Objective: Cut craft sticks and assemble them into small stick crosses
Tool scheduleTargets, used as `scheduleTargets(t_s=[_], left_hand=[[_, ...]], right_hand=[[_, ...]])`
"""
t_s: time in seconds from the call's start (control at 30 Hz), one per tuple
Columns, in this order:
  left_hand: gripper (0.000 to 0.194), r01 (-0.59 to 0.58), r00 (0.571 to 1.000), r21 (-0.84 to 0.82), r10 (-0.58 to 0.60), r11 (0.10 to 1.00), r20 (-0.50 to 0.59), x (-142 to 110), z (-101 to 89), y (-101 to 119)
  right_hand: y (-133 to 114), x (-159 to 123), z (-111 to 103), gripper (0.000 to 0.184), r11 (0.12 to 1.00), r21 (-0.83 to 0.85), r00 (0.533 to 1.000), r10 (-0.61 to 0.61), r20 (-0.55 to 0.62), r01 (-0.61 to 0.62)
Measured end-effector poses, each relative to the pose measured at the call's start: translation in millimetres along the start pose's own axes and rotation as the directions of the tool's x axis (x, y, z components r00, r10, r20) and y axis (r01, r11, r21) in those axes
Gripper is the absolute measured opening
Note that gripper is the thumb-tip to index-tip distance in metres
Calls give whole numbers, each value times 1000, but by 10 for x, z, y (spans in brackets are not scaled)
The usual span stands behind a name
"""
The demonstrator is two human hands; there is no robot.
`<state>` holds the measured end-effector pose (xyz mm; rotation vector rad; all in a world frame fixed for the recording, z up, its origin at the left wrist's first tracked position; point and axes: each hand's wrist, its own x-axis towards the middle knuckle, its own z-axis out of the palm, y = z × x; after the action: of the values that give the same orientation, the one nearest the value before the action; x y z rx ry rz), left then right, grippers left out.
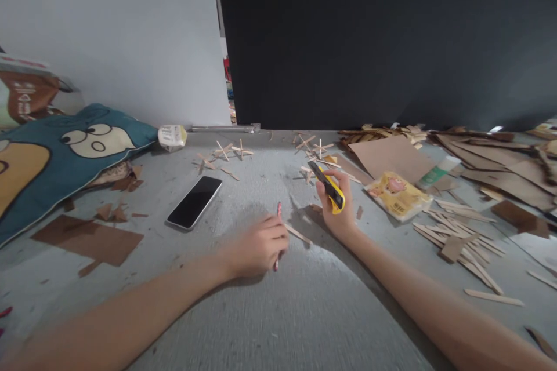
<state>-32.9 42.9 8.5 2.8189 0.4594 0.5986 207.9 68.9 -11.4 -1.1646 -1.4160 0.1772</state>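
Observation:
My left hand (263, 245) is closed around a thin red-patterned, pencil-like stick (279, 208), which sticks out above and below the fingers. The hand is slightly blurred. Beside it on the grey surface lies a wooden craft stick (299, 235). My right hand (339, 208) is raised a little and grips a yellow and black utility knife (333, 188), tilted up to the left; whether its blade is out I cannot tell. Just beyond that hand are several craft sticks joined into small crossed shapes (310, 145). More crossed sticks (241, 151) stand farther left.
A phone (195, 203) lies left of centre, near brown cardboard (89, 239) and a blue cushion (82, 156). To the right are a yellow packet (398, 196), a glue stick (439, 171), loose craft sticks (467, 237) and cardboard scraps (513, 168). A black panel (383, 40) rises behind.

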Motion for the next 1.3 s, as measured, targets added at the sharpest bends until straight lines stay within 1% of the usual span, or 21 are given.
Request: scheduleTargets(t_s=[0.03,0.07,0.1,0.13,0.17,0.2,0.23,0.3,0.37,0.43,0.5,0.63,0.7,0.77,0.83,0.93,1.0,1.03,1.1,1.2,1.3], left_hand=[[32,75,996,12,-75,997,-49,-4,19,-22],[33,163,980,12,-161,987,-119,-4,35,-43],[32,235,953,-6,-232,972,-193,0,46,-58],[30,282,926,-33,-281,959,-251,8,50,-66],[28,302,909,-61,-306,951,-282,18,49,-68],[24,296,910,-84,-308,951,-279,30,44,-63],[19,281,922,-97,-296,955,-248,41,37,-56],[14,262,948,-109,-276,959,-155,59,31,-46],[12,280,950,-120,-293,952,-104,66,41,-54],[11,311,940,-136,-326,940,-99,64,63,-78],[18,316,938,-144,-331,938,-101,58,85,-100],[29,268,953,-88,-278,959,-117,41,93,-97],[31,253,961,-52,-257,966,-104,37,81,-79],[29,239,967,-45,-242,970,-81,39,63,-63],[26,246,964,-78,-252,966,-81,46,43,-58],[13,328,938,-125,-339,936,-78,57,15,-66],[13,367,927,-103,-373,924,-38,60,4,-70],[15,364,930,-78,-366,928,-18,59,1,-67],[14,313,950,-19,-313,949,4,55,-1,-50],[16,228,973,78,-229,970,3,47,-2,-5],[20,165,986,190,-168,968,2,43,-3,33]], right_hand=[[2,2,-1,30,1000,0,1000,-6,4,6],[6,2,-1,29,1000,6,1000,-7,10,7],[12,0,1,29,1000,16,1000,-2,15,1],[20,-4,5,29,1000,27,1000,8,19,-8],[28,-9,9,29,999,37,1000,19,25,-20],[34,-16,14,30,998,46,999,32,33,-34],[39,-22,18,30,997,53,998,45,42,-47],[40,-33,24,30,995,66,996,69,58,-73],[32,-38,24,31,993,81,994,86,70,-91],[23,-38,21,32,991,89,993,91,72,-98],[20,-36,18,32,991,90,993,91,77,-98],[30,-40,17,31,990,84,991,101,92,-109],[28,-45,19,33,990,87,990,106,93,-114],[18,-46,20,34,989,93,990,106,97,-115],[5,-44,19,35,988,102,989,103,106,-113],[-10,-38,13,37,988,112,989,98,110,-111],[-12,-35,10,39,988,113,990,94,106,-106],[-13,-33,9,39,988,111,990,91,107,-103],[-16,-32,7,39,990,104,990,88,114,-100],[-26,-33,5,38,988,108,989,95,115,-108],[-29,-37,3,38,984,128,987,113,117,-127]])
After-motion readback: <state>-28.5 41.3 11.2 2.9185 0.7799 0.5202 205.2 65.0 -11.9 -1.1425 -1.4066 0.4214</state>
